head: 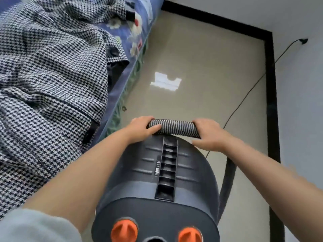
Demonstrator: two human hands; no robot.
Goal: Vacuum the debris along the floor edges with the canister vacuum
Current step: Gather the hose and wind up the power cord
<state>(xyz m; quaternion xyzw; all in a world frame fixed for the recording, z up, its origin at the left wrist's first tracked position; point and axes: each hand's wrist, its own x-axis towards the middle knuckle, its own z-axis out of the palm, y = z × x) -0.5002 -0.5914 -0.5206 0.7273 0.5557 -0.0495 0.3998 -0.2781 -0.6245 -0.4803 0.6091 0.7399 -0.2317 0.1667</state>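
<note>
The dark grey canister vacuum [157, 186] stands on the floor just below me, with two orange knobs at its near end. A ribbed grey hose [173, 127] lies crosswise over its far end. My left hand [142, 127] grips the hose's left end and my right hand [210, 134] grips its right end. A dark stretch of the hose [227, 182] drops down the canister's right side. A small speck of debris [124, 108] lies on the beige floor [201, 55] by the bed's edge.
A bed with a blue floral sheet [138, 32] and a houndstooth coat [52, 75] fills the left side. A black skirting board [270, 88] runs along the white wall at right and far end. A thin power cord [248, 95] leads up to a wall plug [303, 41].
</note>
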